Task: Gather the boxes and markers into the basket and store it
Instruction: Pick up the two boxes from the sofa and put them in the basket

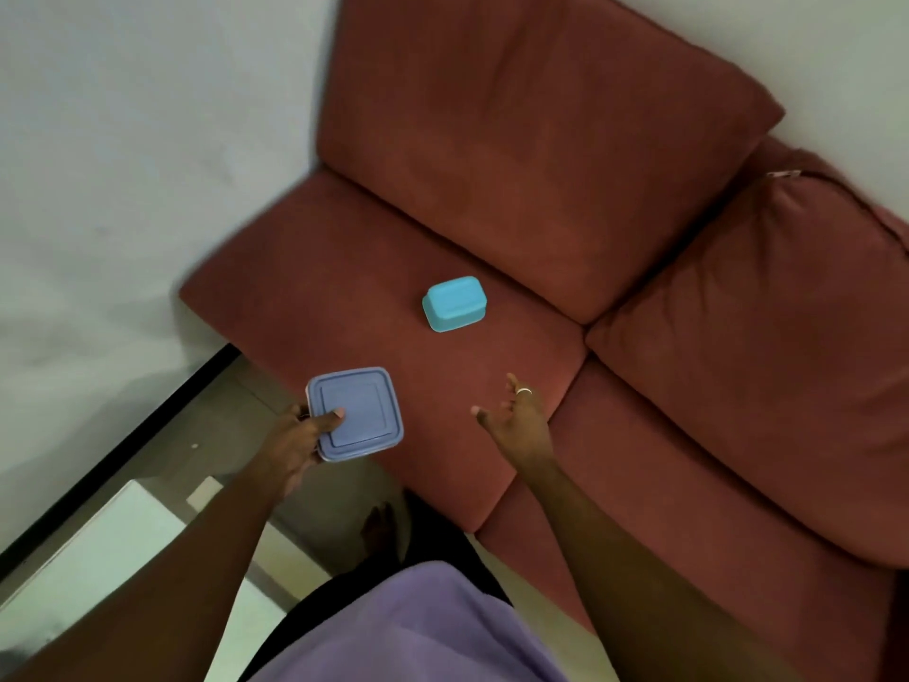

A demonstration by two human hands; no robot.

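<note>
While the person is standing over a red sofa (492, 425), the head camera is showing the left hand (295, 445) holding a flat lilac box (356, 413) at its near corner, thumb pressing on the lid and the other fingers hidden beneath, so it is pinching the box just over the seat's front edge. The right hand (519, 420) is reaching forward with nothing in it, its fingers (511, 383) spread and loosely curled. A small turquoise box (455, 303) is lying on the seat cushion, well apart from both hands and near the back cushion (531, 140). No basket or markers are showing. Both boxes look like light, stiff, smooth plastic, so I judge they may be slipping easily. Taking the turquoise one across its short sides from above seems the surest hold, squeezing only gently.
</note>
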